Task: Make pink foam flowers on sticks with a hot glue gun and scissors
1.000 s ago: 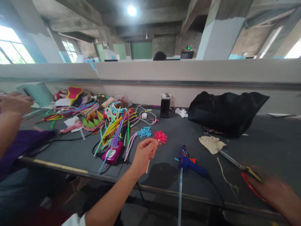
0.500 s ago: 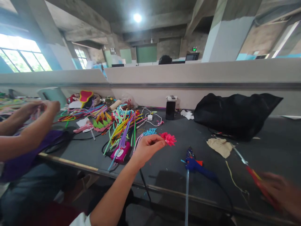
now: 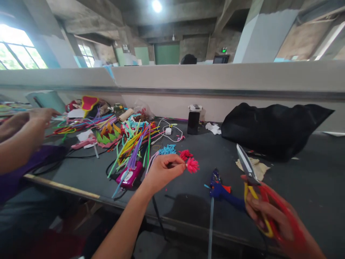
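Observation:
Between thumb and fingertips, my left hand point(image 3: 165, 172) pinches a pink pipe-cleaner flower point(image 3: 193, 165) above the table. Just behind that flower lies a red fuzzy piece point(image 3: 185, 154) on the tabletop. My right hand point(image 3: 272, 216) grips a pair of scissors point(image 3: 248, 167) by the red and yellow handles, blades pointing up and to the left. A blue glue gun point(image 3: 219, 190) rests between my hands, with a long clear glue stick point(image 3: 211, 226) sticking out toward me. Under the scissor blades is a beige cloth scrap point(image 3: 260, 168).
Bundled coloured pipe cleaners point(image 3: 132, 144) and a magenta box point(image 3: 129, 175) sit left of my hand. A phone point(image 3: 193, 123) leans upright at the back. A black bag point(image 3: 272, 129) lies at right. At left, a co-worker's hands point(image 3: 29, 124) are over the table.
My right hand has raised the scissors from the table and brought them left, blades now upward. The pink flower sits slightly lower, revealing the red piece behind it. The view has shifted a little.

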`<state>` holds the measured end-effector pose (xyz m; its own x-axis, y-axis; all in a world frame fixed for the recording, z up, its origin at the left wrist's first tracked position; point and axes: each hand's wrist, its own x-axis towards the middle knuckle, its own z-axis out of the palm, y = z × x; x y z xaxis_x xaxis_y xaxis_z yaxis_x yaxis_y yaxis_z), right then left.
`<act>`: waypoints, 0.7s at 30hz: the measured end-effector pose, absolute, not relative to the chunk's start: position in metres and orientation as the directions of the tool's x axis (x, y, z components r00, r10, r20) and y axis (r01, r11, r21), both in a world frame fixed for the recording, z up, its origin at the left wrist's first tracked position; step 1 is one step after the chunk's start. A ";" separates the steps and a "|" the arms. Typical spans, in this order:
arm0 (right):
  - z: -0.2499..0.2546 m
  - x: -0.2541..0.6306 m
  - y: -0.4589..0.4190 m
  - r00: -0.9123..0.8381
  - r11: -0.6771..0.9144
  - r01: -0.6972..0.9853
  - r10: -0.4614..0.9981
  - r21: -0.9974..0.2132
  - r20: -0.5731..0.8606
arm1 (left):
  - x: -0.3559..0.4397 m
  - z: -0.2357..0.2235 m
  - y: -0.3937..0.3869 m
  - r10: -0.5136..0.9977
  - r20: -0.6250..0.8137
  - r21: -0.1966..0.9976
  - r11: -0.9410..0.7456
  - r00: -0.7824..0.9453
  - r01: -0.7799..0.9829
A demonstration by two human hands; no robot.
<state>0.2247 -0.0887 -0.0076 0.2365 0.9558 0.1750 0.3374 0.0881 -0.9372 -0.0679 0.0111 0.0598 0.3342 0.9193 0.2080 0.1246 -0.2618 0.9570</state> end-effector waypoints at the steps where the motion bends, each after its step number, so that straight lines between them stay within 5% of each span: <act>1: -0.011 0.220 -0.087 0.196 0.098 0.344 0.965 -0.934 0.174 | -0.069 0.061 0.011 0.919 0.215 0.956 -0.267 0.330 0.119; 4: -0.018 0.208 -0.082 0.192 0.210 0.550 0.910 -0.809 0.367 | -0.070 0.060 0.013 0.927 0.212 0.968 -0.243 0.310 0.067; 7: -0.022 0.198 -0.079 0.092 0.302 0.805 0.786 -0.510 0.611 | -0.070 0.053 0.017 0.944 0.174 0.984 -0.173 0.280 -0.027; 10: -0.025 0.192 -0.077 -0.078 0.373 0.872 0.745 -0.317 0.663 | -0.071 0.043 0.020 0.956 0.113 0.992 -0.095 0.270 -0.078; 14: -0.028 0.189 -0.080 -0.153 0.422 0.857 0.758 -0.298 0.634 | -0.082 0.027 0.019 0.959 0.035 0.994 -0.003 0.280 -0.113; 21: -0.033 0.185 -0.088 -0.248 0.512 0.822 0.718 -0.251 0.651 | -0.104 0.022 0.019 0.947 0.112 0.993 -0.117 0.301 -0.001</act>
